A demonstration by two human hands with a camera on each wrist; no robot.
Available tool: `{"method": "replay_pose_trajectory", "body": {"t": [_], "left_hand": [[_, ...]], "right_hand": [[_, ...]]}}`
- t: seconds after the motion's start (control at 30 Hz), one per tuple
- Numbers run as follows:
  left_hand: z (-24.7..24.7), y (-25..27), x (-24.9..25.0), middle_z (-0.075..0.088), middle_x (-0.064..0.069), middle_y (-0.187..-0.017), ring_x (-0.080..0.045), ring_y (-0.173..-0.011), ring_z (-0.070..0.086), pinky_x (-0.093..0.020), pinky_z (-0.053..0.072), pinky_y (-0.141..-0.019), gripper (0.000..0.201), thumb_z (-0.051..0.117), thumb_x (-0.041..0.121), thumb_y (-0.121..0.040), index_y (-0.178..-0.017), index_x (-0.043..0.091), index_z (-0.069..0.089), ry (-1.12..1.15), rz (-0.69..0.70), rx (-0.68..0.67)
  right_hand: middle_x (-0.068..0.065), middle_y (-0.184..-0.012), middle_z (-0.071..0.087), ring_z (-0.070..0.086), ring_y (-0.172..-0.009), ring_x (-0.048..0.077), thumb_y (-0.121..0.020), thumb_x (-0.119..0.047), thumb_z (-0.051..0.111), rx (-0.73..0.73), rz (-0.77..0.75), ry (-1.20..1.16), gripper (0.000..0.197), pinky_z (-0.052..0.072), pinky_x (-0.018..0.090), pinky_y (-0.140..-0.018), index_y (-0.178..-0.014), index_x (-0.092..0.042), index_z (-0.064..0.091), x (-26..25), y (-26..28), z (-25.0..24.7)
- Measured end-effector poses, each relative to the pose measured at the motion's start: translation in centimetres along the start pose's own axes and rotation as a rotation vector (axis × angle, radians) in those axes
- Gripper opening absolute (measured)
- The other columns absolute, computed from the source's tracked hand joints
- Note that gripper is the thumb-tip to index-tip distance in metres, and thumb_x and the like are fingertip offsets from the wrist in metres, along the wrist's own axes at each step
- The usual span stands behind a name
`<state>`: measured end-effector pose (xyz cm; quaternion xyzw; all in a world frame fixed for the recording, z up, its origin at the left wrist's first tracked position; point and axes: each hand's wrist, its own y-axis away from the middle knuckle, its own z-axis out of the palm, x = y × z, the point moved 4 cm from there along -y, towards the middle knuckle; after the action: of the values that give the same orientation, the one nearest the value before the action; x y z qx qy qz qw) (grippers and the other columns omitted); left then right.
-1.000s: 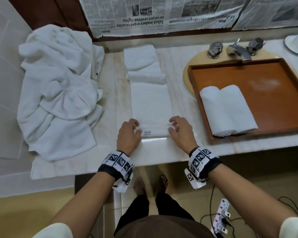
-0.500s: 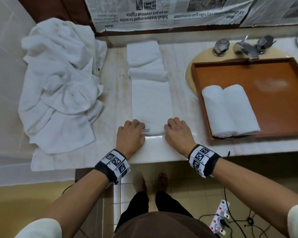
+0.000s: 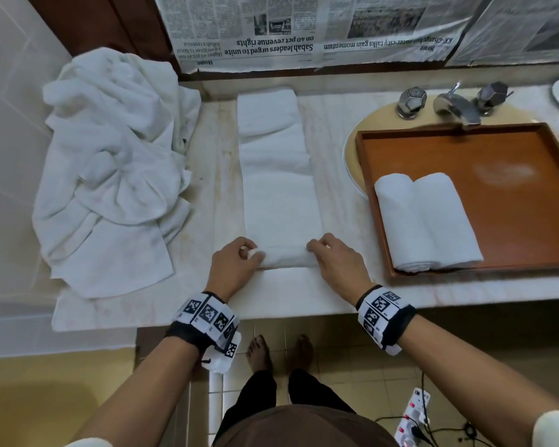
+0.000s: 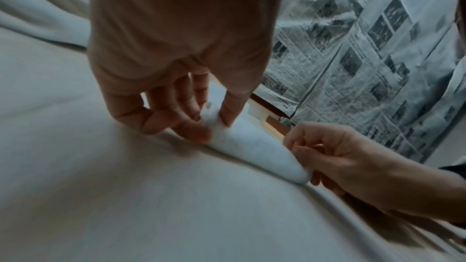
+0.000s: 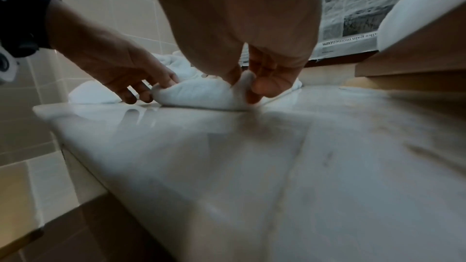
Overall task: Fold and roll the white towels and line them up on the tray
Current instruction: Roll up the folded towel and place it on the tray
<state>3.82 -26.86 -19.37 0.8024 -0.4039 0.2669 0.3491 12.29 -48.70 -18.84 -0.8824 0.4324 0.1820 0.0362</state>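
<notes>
The towel [image 3: 279,175] lies on the table [image 3: 333,150] as a long folded strip. Its long axis runs straight away from the person toward the back wall. The near end is turned over into a short roll [image 3: 286,258], whose axis lies crosswise, left to right.

The left hand [image 3: 233,264] pinches the left end of the roll. In the left wrist view the thumb and fingers [image 4: 227,115] are curled round that end. The right hand [image 3: 336,262] pinches the right end in the same manner, as seen in the right wrist view. Both hands sit level with each other, and neither is nearer the work. The unrolled length lies ahead of the fingers, away from the body. Judgement: the coming move is a forward roll along that axis, with even pressure at both ends so the roll stays square.

Two finished rolls [image 3: 428,221] lie side by side, touching, at the near left of the tray [image 3: 530,227], to the right of the work. A heap of loose towels [image 3: 110,169] lies to the left.

Change from the earlier frames: one second ago the near end lay flat, with a label showing and the fingers resting on the hem. The hem has since been turned over and the roll begun. The tray contents and the heap are unchanged.
</notes>
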Motion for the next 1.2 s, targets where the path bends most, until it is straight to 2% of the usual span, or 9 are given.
{"method": "replay_pose_trajectory", "body": {"t": [0.13, 0.27, 0.43, 0.57, 0.67, 0.77, 0.87, 1.1, 1.2], "left_hand": [[1.0, 0.7, 0.9, 0.051, -0.002, -0.119, -0.02, -0.102, 0.052, -0.032, 0.046, -0.076, 0.022, 0.061, 0.026, -0.094, -0.115, 0.023, 0.063, -0.22, 0.163, 0.117], [1.8, 1.3, 1.2, 0.057, 0.001, -0.113, -0.025, -0.096, 0.05, -0.042, 0.054, -0.061, 0.014, 0.06, 0.012, -0.095, -0.104, 0.018, 0.069, -0.363, 0.339, 0.149], [1.8, 1.8, 1.2, 0.051, 0.008, -0.124, -0.022, -0.115, 0.042, -0.033, 0.048, -0.064, 0.037, 0.065, 0.036, -0.088, -0.121, 0.02, 0.059, -0.491, 0.33, -0.008], [1.5, 1.3, 1.3, 0.06, 0.004, -0.112, -0.026, -0.108, 0.049, -0.034, 0.046, -0.061, 0.028, 0.064, 0.027, -0.086, -0.112, 0.018, 0.062, -0.529, 0.377, 0.031], [0.8, 1.0, 0.6, 0.065, 0.008, -0.096, -0.019, -0.097, 0.054, -0.034, 0.048, -0.067, 0.025, 0.059, 0.035, -0.089, -0.11, 0.023, 0.065, -0.359, 0.317, 0.006], [0.3, 0.8, -0.2, 0.069, 0.007, -0.101, -0.015, -0.093, 0.062, -0.028, 0.048, -0.079, 0.027, 0.06, 0.039, -0.093, -0.114, 0.024, 0.065, -0.137, 0.174, -0.032], [0.2, 0.9, -0.1, 0.066, 0.003, -0.103, -0.018, -0.089, 0.063, -0.027, 0.043, -0.075, 0.025, 0.06, 0.039, -0.095, -0.117, 0.027, 0.06, -0.077, 0.106, -0.006], [0.5, 1.0, -0.1, 0.067, 0.004, -0.094, -0.017, -0.091, 0.063, -0.028, 0.041, -0.074, 0.024, 0.051, 0.044, -0.1, -0.11, 0.027, 0.065, -0.126, 0.137, -0.04], [0.5, 1.1, -0.1, 0.053, 0.0, -0.113, -0.016, -0.096, 0.054, -0.032, 0.046, -0.08, 0.025, 0.055, 0.041, -0.099, -0.119, 0.028, 0.062, -0.183, 0.181, 0.019]], "right_hand": [[0.01, -0.11, 0.054, 0.048, -0.066, 0.024, -0.087, -0.009, 0.064, -0.012, -0.072, 0.035, 0.015, 0.043, 0.031, -0.043, -0.102, -0.009, 0.066, -0.5, -0.2, -0.2], [0.008, -0.104, 0.057, 0.055, -0.086, 0.026, -0.076, -0.027, 0.066, -0.032, -0.178, 0.109, 0.028, 0.046, 0.031, -0.047, -0.097, -0.008, 0.067, -0.8, 0.2, -0.2], [0.008, -0.095, 0.055, 0.053, -0.085, 0.028, -0.073, -0.02, 0.065, -0.048, -0.16, 0.12, 0.019, 0.045, 0.036, -0.06, -0.084, -0.005, 0.065, -1.1, -0.4, 0.5], [0.004, -0.111, 0.055, 0.048, -0.105, 0.022, -0.088, -0.024, 0.06, -0.133, 0.0, -0.123, 0.029, 0.049, 0.036, -0.075, -0.11, -0.006, 0.066, -0.6, -1.0, 0.0], [0.001, -0.113, 0.06, 0.052, -0.105, 0.02, -0.091, -0.03, 0.06, -0.172, 0.073, -0.255, 0.033, 0.048, 0.037, -0.085, -0.12, -0.015, 0.061, -0.1, -0.9, -0.5], [0.002, -0.109, 0.061, 0.056, -0.095, 0.022, -0.096, -0.031, 0.053, -0.116, 0.066, -0.271, 0.029, 0.049, 0.039, -0.08, -0.122, -0.02, 0.053, 0.0, -0.3, -0.4], [0.003, -0.111, 0.053, 0.056, -0.086, 0.024, -0.101, -0.029, 0.045, -0.05, 0.012, -0.152, 0.027, 0.05, 0.038, -0.068, -0.126, -0.023, 0.052, -0.7, 0.3, 0.1], [-0.004, -0.096, 0.056, 0.057, -0.078, 0.024, -0.105, -0.039, 0.038, -0.079, 0.112, -0.136, 0.019, 0.048, 0.038, -0.068, -0.11, -0.025, 0.051, 0.0, -0.6, -0.3], [-0.003, -0.091, 0.054, 0.054, -0.071, 0.025, -0.105, -0.043, 0.037, -0.062, 0.118, 0.02, 0.025, 0.043, 0.035, -0.06, -0.105, -0.021, 0.049, -0.3, -0.9, -0.4]]}}
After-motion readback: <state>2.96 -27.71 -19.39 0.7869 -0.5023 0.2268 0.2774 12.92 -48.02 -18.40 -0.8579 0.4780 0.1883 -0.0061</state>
